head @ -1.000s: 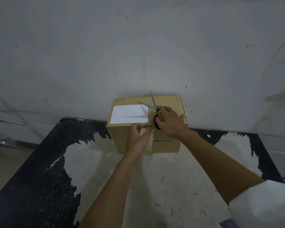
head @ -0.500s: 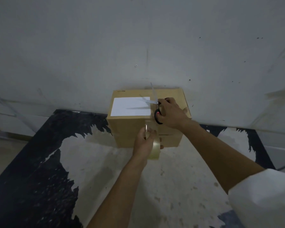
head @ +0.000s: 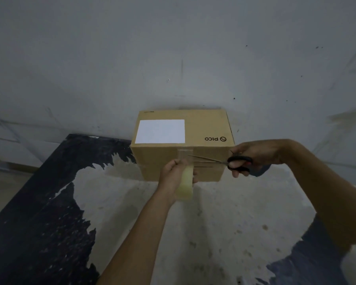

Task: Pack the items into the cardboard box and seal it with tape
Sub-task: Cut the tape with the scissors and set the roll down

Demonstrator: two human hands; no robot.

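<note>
Resting against the grey wall [head: 173,48], the cardboard box [head: 203,161] sits closed on the worn floor [head: 214,223], flaps down, a white label [head: 160,131] on its top left and "PICO" printed at top right. A strip of clear tape [head: 185,154] comes over the top edge and down the front face. Left hand [head: 173,177] grips the tape roll [head: 185,185], fingers curled round it, just in front of the box's front face, the strip running up from the roll. Right hand [head: 255,155] holds the scissors [head: 224,161] by the black handles, fingers through the loops. Blades are parted, tips pointing left and reaching the strip above the roll. Black patch of floor covering [head: 39,202] lies to the left.
</note>
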